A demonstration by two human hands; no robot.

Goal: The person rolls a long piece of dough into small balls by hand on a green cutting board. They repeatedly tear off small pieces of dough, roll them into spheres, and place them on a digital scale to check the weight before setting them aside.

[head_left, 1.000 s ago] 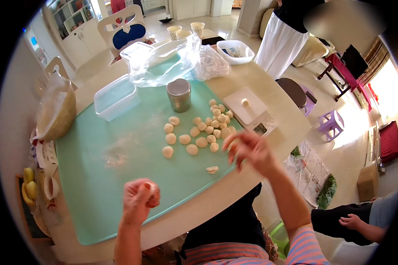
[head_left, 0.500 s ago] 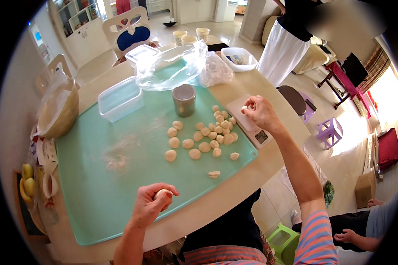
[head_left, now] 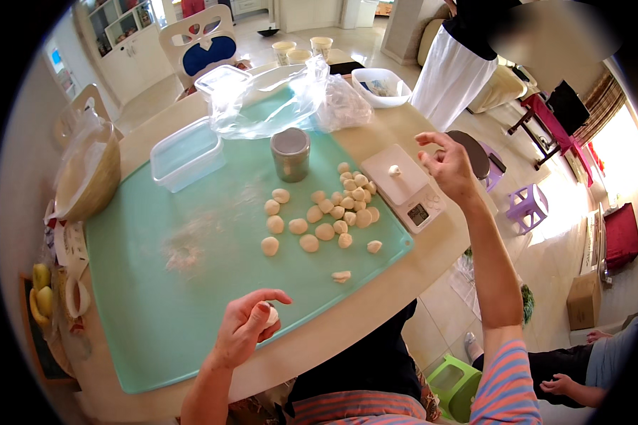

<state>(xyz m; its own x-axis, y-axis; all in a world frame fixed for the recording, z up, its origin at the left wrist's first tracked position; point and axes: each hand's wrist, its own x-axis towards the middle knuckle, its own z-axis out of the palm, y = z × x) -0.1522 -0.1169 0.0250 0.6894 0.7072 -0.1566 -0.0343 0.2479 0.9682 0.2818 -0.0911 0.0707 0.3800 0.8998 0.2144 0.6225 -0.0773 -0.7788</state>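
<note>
A small piece of dough (head_left: 395, 171) rests on the white kitchen scale (head_left: 411, 193) at the right. Just right of it, my right hand (head_left: 445, 164) hovers with thumb and fingers apart, holding nothing. Low over the front of the green mat (head_left: 213, 312), my left hand (head_left: 247, 322) is closed round a lump of dough (head_left: 270, 316), part of which the fingers hide. Several round dough balls (head_left: 308, 243) are clustered on the mat between the hands. A smaller dough scrap (head_left: 341, 276) lies nearer the front edge.
A grey metal canister (head_left: 290, 154) stands behind the dough balls, with a clear plastic box (head_left: 187, 156) to its left. Plastic bags (head_left: 269, 106) and a white tub (head_left: 381, 88) are at the back. A large bowl (head_left: 91, 173) sits far left. Another person (head_left: 450, 71) stands beyond the table.
My right hand has let go of the dough piece on the scale and drawn away to the right, its fingers spreading. The left hand still holds its lump, now showing more of it.
</note>
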